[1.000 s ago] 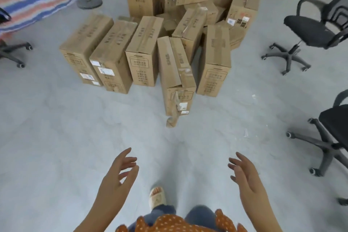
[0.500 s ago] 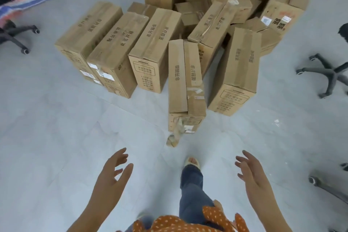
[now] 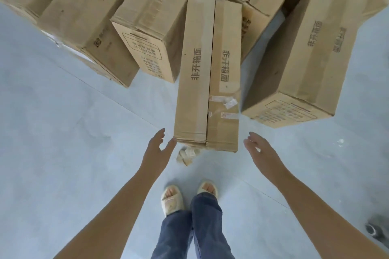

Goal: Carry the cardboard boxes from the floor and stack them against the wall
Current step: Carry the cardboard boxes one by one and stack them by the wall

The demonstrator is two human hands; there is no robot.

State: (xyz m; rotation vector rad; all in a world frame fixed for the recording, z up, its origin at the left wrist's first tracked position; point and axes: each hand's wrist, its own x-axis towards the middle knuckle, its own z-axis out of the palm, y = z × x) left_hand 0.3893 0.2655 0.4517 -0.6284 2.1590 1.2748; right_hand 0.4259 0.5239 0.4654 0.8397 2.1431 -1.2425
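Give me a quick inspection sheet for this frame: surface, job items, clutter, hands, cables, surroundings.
Surface: pale grey floor, bare near the feet.
Job's things: narrow cardboard box nearest, top seam split, tape peeling; more boxes packed behind and beside it.
Clutter: crumpled tape scrap on the floor at the narrow box's near end.
Hands: left hand and right hand open, flanking the box's near end, not yet gripping.
Cables: nothing seen.
Surroundings: dark object at right edge, unclear.

Bare forearms, no sleeves visible. Left hand [image 3: 156, 151] and right hand [image 3: 260, 149] bare, no rings or watch. Blue denim jeans [image 3: 193, 231]. Cream open-toe slippers [image 3: 172, 201], toes showing.
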